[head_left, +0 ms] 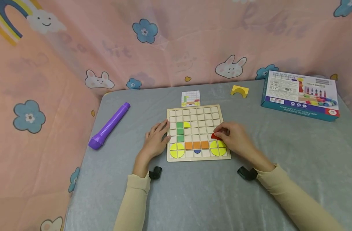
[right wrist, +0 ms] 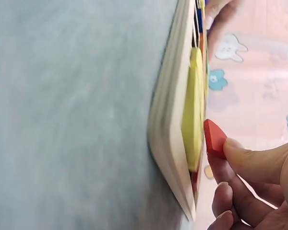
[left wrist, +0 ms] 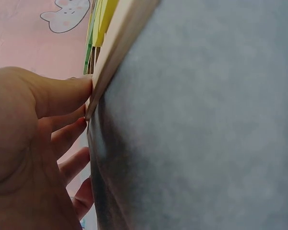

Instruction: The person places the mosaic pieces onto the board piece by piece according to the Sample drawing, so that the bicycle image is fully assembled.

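A wooden grid board (head_left: 199, 159) lies flat on the table, bearing green squares (head_left: 180, 131), orange squares (head_left: 196, 145), yellow quarter-circle pieces (head_left: 177, 150) at both lower corners, and a blue half-circle (head_left: 197, 151). My left hand (head_left: 155, 141) rests against the board's left edge, its thumb (left wrist: 69, 93) touching the wooden side. Between thumb and fingers, my right hand (head_left: 236, 138) pinches a red curved-edged piece (right wrist: 214, 139) just above the board's right side. Part of another red piece (right wrist: 195, 181) shows on the board in the right wrist view, mostly hidden.
Behind the board lies a small pattern card (head_left: 190, 98). A yellow arch block (head_left: 239, 91) and a blue-and-white box (head_left: 301, 96) are at the back right. A purple microphone-shaped toy (head_left: 109, 126) lies to the left. Printed pink cloth (head_left: 176, 41) hangs behind the grey-covered table (head_left: 199, 195).
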{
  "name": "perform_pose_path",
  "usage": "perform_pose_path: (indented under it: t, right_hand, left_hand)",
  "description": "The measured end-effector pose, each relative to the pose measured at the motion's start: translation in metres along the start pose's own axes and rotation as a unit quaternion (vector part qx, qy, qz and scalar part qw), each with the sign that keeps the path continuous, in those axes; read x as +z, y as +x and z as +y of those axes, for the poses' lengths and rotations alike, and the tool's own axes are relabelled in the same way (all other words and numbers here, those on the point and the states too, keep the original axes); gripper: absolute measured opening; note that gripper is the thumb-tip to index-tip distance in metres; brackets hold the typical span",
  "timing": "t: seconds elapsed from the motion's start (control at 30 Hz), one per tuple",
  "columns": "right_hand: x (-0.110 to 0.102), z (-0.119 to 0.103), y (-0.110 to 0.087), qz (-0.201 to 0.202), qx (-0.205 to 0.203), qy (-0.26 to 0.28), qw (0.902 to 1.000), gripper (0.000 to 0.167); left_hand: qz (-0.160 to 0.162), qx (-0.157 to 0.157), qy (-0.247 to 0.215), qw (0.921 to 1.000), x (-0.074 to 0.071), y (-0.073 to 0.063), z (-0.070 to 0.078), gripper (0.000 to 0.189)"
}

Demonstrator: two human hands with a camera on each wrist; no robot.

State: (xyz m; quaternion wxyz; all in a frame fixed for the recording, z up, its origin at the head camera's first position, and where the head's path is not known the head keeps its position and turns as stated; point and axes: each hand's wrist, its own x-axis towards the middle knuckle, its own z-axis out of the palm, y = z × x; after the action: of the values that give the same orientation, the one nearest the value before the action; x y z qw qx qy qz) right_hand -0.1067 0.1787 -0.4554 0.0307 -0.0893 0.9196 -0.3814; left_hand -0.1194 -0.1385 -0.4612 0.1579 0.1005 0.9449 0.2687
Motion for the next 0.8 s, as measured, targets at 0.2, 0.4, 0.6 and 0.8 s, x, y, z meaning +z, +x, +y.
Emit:
perform_pose_path:
  t: [0.2, 0.4, 0.6, 0.8]
  right_hand:
    - [0.007, -0.002, 0.007, -0.033, 0.021, 0.018, 0.9991, 0.007]
    - [0.006, -0.004, 0.009, -0.045, 0.013, -0.006, 0.9989, 0.004]
    - [0.008, -0.002, 0.010, -0.042, 0.006, -0.023, 0.9988, 0.005]
    - [0.008, -0.002, 0.013, -0.040, 0.016, -0.028, 0.9987, 0.005]
  left_hand:
    - [-0.001, 0.000, 0.000, 1.0000, 0.001, 0.001, -0.001, 0.064]
    - [-0.001, 0.000, 0.000, 1.0000, 0.002, 0.002, -0.003, 0.064]
    - [-0.002, -0.003, 0.004, 1.0000, 0.003, 0.002, -0.002, 0.063]
    - [0.000, -0.005, 0.005, 1.0000, 0.003, 0.003, -0.003, 0.064]
